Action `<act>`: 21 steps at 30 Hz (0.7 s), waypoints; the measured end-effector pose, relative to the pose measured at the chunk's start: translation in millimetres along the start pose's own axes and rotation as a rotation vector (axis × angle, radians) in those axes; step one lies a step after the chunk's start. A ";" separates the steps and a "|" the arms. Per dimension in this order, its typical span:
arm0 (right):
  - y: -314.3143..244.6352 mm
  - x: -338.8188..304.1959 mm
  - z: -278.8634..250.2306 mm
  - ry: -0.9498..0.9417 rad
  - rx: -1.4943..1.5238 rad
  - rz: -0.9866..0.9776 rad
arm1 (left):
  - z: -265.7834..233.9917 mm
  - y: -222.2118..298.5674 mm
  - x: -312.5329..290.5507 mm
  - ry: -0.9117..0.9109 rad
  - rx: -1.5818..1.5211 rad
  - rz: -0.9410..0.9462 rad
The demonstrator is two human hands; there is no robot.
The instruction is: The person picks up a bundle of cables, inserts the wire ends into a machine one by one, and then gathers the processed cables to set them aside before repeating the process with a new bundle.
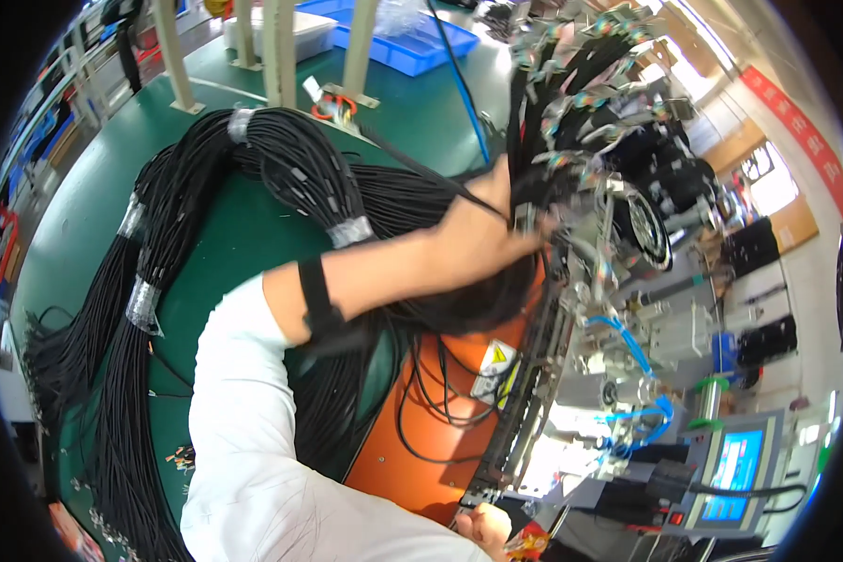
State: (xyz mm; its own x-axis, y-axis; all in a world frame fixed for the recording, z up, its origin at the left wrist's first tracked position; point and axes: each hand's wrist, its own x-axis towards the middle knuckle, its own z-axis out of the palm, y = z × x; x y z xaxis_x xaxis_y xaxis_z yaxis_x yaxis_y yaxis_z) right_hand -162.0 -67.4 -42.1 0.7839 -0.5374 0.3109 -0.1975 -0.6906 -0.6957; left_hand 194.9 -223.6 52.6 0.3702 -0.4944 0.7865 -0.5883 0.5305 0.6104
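Note:
My left hand (485, 220) reaches across to the upper end of the machine, blurred by motion, its fingers closed. A thin black cable (421, 170) trails from it over the green table, with a white tip and an orange loop near the far end. Beside these fingers are dark cables and metal parts, partly hidden. Low in the view, my right hand (485, 526) is curled at the near end of the machine's dark rail (525, 393); what it holds, if anything, is hidden. Beneath my left forearm lie thick bundles of black cables (183, 192) bound with clear wrap.
An orange machine base (412, 450) carries looped black cables and a warning label. On the right are blue air tubes (642, 351) and a lit control screen (735, 473). Cables with connectors hang at upper right (585, 56). Pale posts (279, 56) and a blue tray (407, 56) stand on the green table (244, 356).

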 end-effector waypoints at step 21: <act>-23.6 14.3 -6.5 -0.326 -0.032 0.537 | 28.6 7.9 63.9 0.090 -0.391 -0.211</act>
State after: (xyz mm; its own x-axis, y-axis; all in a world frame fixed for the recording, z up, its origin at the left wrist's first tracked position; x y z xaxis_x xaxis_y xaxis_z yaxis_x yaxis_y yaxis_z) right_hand -149.9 -62.0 -17.0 0.7083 -0.6419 -0.2936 -0.6275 -0.3821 -0.6784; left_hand 193.4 -270.7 105.0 0.5237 -0.5669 0.6359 -0.1841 0.6536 0.7342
